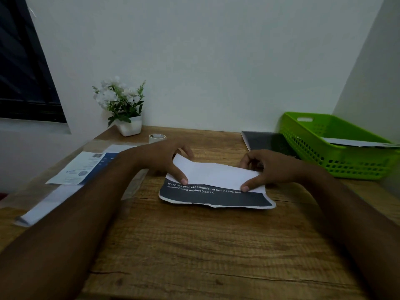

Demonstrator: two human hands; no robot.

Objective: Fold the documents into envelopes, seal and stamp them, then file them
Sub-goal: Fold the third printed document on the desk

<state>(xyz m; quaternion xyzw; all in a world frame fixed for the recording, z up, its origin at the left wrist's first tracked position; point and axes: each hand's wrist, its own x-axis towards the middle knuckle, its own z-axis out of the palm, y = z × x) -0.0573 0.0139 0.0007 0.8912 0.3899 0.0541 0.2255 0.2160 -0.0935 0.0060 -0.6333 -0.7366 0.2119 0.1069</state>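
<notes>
Item: one document, a paper sheet with a ragged, slightly wavy near edge, laid at the middle of the surface. Its upper face is printed with a dark charcoal panel bordered in white, and two lines of small white text are carried on it. The far part of the sheet is turned over toward the person as a plain white flap, so that the blank reverse is shown above the dark band. The flap is pinched near its left end by the left hand, thumb laid on top at the flap's near edge, fingers curled behind. It is pinched likewise near its right end by the right hand, thumb pressed on top, fingers tucked behind. Surface: brown wood-grain board, marked with lengthwise cracks. At right rear, a lime-green plastic basket, rectangular, with perforated walls and a slotted handle, is set in the corner; a flat white paper is held inside it. Just beside the basket's left wall, a dark flat rectangular slab is laid; its kind cannot be told. At rear left, white flowers with green leaves are held in a small white square pot, and a low roll of pale tape is stood near it. Along the left edge, a white printed sheet with a blue band and a barcode is laid flat, and nearer, a long white strip is seen under glossy clear film, blurred.
</notes>
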